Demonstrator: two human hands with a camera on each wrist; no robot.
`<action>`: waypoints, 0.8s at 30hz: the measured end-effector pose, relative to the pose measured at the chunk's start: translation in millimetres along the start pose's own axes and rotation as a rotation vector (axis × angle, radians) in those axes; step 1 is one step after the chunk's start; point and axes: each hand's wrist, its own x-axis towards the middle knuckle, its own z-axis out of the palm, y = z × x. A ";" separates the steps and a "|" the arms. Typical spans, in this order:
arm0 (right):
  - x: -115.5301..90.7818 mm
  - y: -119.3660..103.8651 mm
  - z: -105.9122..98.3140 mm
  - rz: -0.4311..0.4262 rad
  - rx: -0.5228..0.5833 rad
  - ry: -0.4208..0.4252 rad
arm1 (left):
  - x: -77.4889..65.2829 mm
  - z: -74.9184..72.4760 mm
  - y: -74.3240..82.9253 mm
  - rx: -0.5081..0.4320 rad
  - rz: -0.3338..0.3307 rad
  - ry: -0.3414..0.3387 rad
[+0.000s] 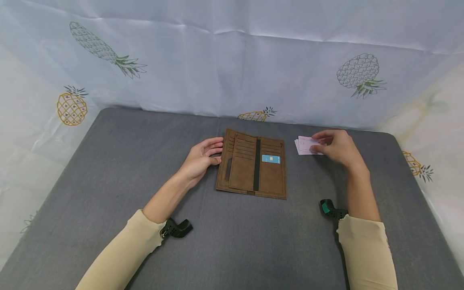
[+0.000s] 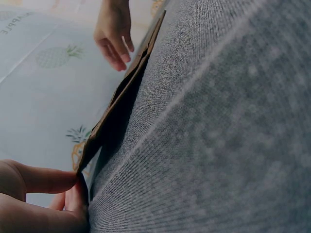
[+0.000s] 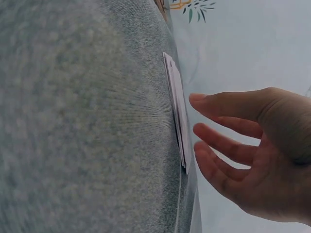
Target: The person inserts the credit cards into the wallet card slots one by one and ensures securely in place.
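A brown wallet (image 1: 242, 173) lies spread open on the grey table, a blue card (image 1: 270, 159) tucked in one of its right-hand slots. My left hand (image 1: 201, 157) pinches the wallet's left edge; in the left wrist view the thumb (image 2: 51, 179) lies on that edge, which is lifted off the cloth, with fingers beneath. To the right of the wallet is a small stack of pale pink cards (image 1: 304, 146). Over the stack hovers my right hand (image 1: 337, 147), thumb and fingers apart; the right wrist view shows a gap between the fingertips and the cards (image 3: 179, 111).
Grey cloth (image 1: 232, 241) covers the table. A pale curtain (image 1: 224, 72) printed with pineapples hangs along the table's back edge. Each wrist carries a black camera mount, the left one (image 1: 177, 228) and the right one (image 1: 331, 209), near the sleeve cuffs.
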 end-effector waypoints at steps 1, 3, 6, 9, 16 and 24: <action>0.6 0.3 0.3 -0.001 -0.010 0.001 | 0.1 0.0 -0.2 0.001 -0.001 0.001; 1.5 0.5 0.8 0.004 -0.024 -0.004 | 0.2 0.1 -0.4 0.002 -0.003 0.002; 2.8 0.5 1.0 0.013 -0.029 -0.028 | -0.4 0.5 -0.2 0.000 -0.004 0.002; 3.9 0.6 1.5 0.011 -0.030 -0.058 | -1.0 0.8 0.2 0.000 -0.003 0.001; 5.2 5.7 4.2 -0.011 -0.032 -0.082 | -1.4 1.1 0.6 0.002 -0.002 -0.004; 7.8 11.3 3.8 0.006 0.008 -0.099 | -0.9 -0.1 -0.4 0.004 -0.002 0.001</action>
